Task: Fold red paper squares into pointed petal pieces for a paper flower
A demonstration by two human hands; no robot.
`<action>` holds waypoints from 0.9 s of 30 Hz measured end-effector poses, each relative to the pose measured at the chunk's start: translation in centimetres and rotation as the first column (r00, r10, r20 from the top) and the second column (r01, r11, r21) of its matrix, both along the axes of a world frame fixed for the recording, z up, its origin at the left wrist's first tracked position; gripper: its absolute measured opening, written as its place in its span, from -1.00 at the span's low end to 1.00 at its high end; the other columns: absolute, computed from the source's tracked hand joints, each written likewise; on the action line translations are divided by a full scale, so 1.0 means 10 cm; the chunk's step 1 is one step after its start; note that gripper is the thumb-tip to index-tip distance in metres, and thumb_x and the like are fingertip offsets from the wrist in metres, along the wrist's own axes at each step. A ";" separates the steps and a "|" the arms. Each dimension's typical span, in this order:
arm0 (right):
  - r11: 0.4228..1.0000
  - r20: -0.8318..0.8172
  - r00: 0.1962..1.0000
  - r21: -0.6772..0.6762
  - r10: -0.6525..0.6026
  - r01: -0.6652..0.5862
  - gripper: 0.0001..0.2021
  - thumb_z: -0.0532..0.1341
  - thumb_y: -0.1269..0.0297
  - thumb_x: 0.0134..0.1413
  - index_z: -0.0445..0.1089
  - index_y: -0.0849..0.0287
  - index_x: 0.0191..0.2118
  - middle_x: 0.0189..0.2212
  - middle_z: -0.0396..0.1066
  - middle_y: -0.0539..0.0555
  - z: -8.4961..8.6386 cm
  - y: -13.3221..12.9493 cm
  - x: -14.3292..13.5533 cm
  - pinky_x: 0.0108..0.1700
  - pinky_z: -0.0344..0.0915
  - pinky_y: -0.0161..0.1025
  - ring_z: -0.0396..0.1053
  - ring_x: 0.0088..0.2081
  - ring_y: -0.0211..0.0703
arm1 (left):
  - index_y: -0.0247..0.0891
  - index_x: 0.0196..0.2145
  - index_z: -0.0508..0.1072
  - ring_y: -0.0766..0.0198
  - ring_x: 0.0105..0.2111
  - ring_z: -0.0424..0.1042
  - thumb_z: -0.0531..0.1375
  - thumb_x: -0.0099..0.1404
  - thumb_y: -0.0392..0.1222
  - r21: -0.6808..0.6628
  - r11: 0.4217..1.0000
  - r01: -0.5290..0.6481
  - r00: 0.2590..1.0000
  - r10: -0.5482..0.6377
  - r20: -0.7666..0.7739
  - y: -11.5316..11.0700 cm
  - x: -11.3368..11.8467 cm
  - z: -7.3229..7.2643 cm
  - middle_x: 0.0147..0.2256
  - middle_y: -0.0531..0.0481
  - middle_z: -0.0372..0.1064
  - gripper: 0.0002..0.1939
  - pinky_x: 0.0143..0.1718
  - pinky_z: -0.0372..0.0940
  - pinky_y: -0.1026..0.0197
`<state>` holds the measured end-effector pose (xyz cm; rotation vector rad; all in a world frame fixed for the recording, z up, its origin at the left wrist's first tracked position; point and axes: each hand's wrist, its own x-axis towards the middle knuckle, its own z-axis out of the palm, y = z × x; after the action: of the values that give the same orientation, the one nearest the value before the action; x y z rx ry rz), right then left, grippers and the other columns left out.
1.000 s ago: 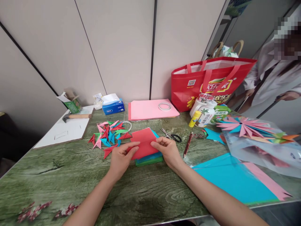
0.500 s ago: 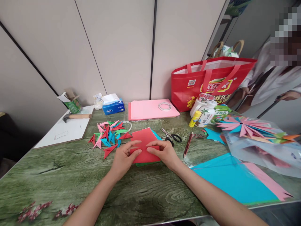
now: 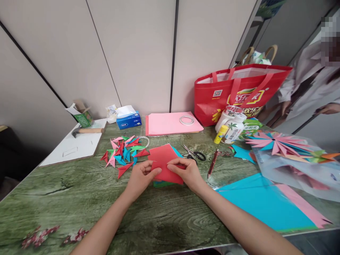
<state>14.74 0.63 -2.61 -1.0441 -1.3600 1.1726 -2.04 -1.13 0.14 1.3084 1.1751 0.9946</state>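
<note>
A piece of red paper (image 3: pixel 168 175) is pinched by its left edge in my left hand (image 3: pixel 140 179) and by its right side in my right hand (image 3: pixel 188 173). Both thumbs lie on its near face. Behind it another red sheet (image 3: pixel 163 153) tops a small stack, where blue paper shows at the right edge and green below. Left of my hands several folded paper points (image 3: pixel 123 152) in red, pink, blue and green lie in a loose pile. Scissors (image 3: pixel 195 154) with black handles rest just beyond my right hand.
A red pencil (image 3: pixel 213 163), a yellow glue stick (image 3: pixel 220 134) and a white jar (image 3: pixel 233 129) stand or lie to the right. Blue sheets (image 3: pixel 265 203) cover the right front. A hammer (image 3: pixel 87 131) lies on a white board. Another person (image 3: pixel 305 78) stands at far right.
The held red paper has tilted, its lower right corner now dipping. My fingers have shifted slightly along its sides. The other person at the right has moved a little.
</note>
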 end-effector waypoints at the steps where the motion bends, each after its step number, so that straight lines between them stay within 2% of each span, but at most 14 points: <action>1: 1.000 -0.014 1.000 -0.022 -0.014 0.014 -0.89 0.30 0.25 -0.24 0.49 0.15 -0.50 -0.48 0.50 0.04 -0.01 0.01 0.00 -0.33 0.31 -0.23 0.39 -0.43 -0.15 | -0.30 -0.39 0.42 0.21 -0.47 0.45 0.24 0.01 -0.09 -0.028 0.999 0.021 0.999 -0.020 0.043 0.00 0.00 -0.01 -0.50 0.03 0.46 -0.76 -0.45 0.36 0.21; 5: 0.997 -0.042 0.998 -0.066 -0.039 0.036 -0.87 0.32 0.23 -0.29 0.49 0.16 -0.52 -0.50 0.50 0.04 -0.01 0.02 0.00 -0.34 0.31 -0.22 0.38 -0.45 -0.15 | -0.28 -0.46 0.42 0.17 -0.47 0.46 0.25 -0.03 -0.05 -0.061 0.998 -0.006 0.997 0.011 0.072 0.01 0.01 -0.02 -0.53 0.06 0.46 -0.76 -0.39 0.39 0.12; 13: 0.992 -0.065 0.997 -0.117 -0.048 0.040 -0.85 0.33 0.23 -0.31 0.48 0.18 -0.53 -0.50 0.49 0.04 0.00 0.01 -0.02 -0.34 0.29 -0.24 0.37 -0.46 -0.17 | -0.29 -0.48 0.43 0.19 -0.52 0.47 0.26 -0.04 -0.08 -0.044 0.999 -0.022 0.996 0.026 0.082 0.00 0.02 0.01 -0.57 0.07 0.47 -0.78 -0.42 0.39 0.16; 17: 0.995 -0.052 0.998 -0.096 0.026 -0.031 -0.85 0.30 0.22 -0.27 0.46 0.19 -0.52 -0.52 0.46 0.02 0.02 0.02 -0.01 -0.37 0.28 -0.28 0.35 -0.47 -0.21 | -0.31 -0.44 0.46 0.20 -0.51 0.46 0.25 0.00 -0.10 0.006 1.000 -0.013 1.000 0.013 0.023 0.00 -0.01 -0.03 -0.56 0.06 0.46 -0.79 -0.41 0.38 0.18; 21: 0.988 0.052 0.988 -0.042 0.148 -0.146 -0.83 0.24 0.19 -0.18 0.45 0.20 -0.52 -0.55 0.44 -0.01 0.03 0.04 0.02 -0.40 0.24 -0.30 0.32 -0.50 -0.24 | -0.30 -0.45 0.47 0.20 -0.49 0.45 0.24 0.01 -0.08 0.060 0.998 -0.022 0.995 0.028 -0.096 0.01 -0.02 -0.05 -0.56 0.05 0.47 -0.78 -0.41 0.37 0.20; 23: 0.992 0.097 0.987 0.013 0.126 -0.128 -0.83 0.23 0.19 -0.15 0.46 0.19 -0.53 -0.55 0.44 0.00 0.02 0.04 0.03 -0.39 0.23 -0.28 0.32 -0.49 -0.21 | -0.30 -0.45 0.46 0.21 -0.49 0.45 0.23 0.01 -0.08 0.065 0.997 -0.039 0.995 0.045 -0.094 0.02 -0.02 -0.04 -0.54 0.05 0.47 -0.78 -0.42 0.37 0.21; 27: 0.993 0.090 0.996 0.120 -0.013 0.002 -0.85 0.22 0.22 -0.12 0.46 0.17 -0.52 -0.53 0.44 0.03 0.00 0.03 0.02 -0.35 0.22 -0.26 0.32 -0.45 -0.17 | -0.32 -0.32 0.43 0.18 -0.41 0.47 0.27 -0.03 -0.12 -0.034 0.999 -0.028 0.997 0.030 0.075 0.01 0.02 -0.02 -0.39 -0.01 0.50 -0.70 -0.36 0.41 0.14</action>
<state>14.98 0.94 -2.58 -1.0255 -1.4774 1.0356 -1.88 -1.05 -0.10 1.2211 1.1512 1.0330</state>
